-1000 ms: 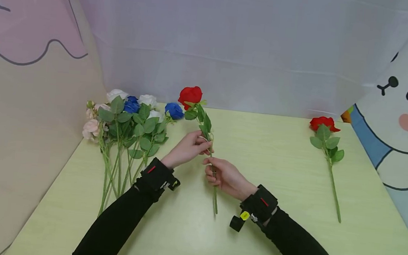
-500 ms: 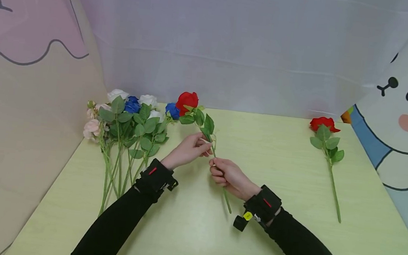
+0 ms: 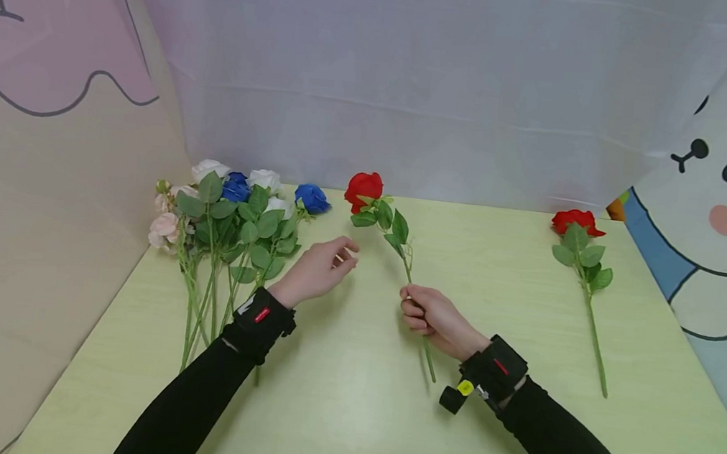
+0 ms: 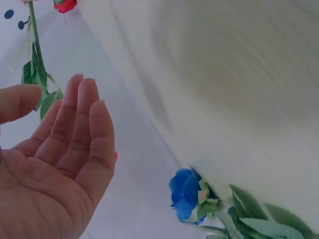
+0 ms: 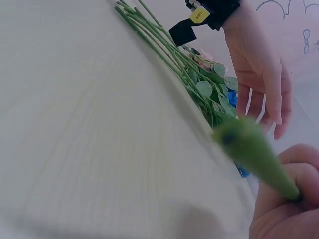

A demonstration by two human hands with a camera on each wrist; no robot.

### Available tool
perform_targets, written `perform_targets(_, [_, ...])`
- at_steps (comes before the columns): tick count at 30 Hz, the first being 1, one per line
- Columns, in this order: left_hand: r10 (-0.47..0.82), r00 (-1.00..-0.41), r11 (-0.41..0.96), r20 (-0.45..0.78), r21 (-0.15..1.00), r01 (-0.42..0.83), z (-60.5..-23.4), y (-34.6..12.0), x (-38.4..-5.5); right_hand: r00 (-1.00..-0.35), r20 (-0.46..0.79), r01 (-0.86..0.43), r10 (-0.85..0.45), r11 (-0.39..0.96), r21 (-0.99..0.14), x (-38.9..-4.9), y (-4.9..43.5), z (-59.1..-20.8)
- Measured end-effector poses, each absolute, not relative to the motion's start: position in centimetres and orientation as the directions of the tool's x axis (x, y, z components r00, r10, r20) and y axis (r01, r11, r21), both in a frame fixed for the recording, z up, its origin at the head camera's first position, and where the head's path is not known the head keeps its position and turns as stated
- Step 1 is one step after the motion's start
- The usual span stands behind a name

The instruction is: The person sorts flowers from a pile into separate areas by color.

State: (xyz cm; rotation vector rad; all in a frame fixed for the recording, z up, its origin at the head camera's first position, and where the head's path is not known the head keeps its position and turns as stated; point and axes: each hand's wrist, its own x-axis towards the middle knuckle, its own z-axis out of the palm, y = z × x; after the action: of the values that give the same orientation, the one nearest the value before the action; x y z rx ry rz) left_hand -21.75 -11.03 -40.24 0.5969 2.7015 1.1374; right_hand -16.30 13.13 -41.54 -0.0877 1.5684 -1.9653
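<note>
red rose [image 3: 384, 216] gripped in the right hand [image 3: 436, 320], left hand [image 3: 314, 269] free beside it

in the head view i have the right hand a little right of and below the centre of the frame, its fingers curled firmly round the rose's stem. the rose slants from its bloom, above the centre of the frame, down to a bare stem end below the fist. the right wrist view gives me that stem end close up and blurred.

the left hand sits left of centre, holding nothing: the left wrist view shows me its fingers lightly bent, with the thumb standing apart. i see a gap between it and the rose.

at the left of the frame i have a bunch of flowers [image 3: 263, 222] in pink, white and blue on the pale table [image 3: 347, 413], with a blue rose [image 3: 312, 199] at its right end. a second red rose [image 3: 577, 237] lies alone at the right of the frame. a white cloth [image 3: 415, 80] hangs across the top.
</note>
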Motion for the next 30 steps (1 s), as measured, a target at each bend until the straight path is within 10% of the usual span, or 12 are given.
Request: perform_targets(30, [0.407, -0.907, 0.819, 0.109, 0.395, 0.416, -39.6, -14.6, -20.4, -0.946, -0.253, 0.183, -0.202, 0.311, -0.933, -16.7, 28.9, -39.3])
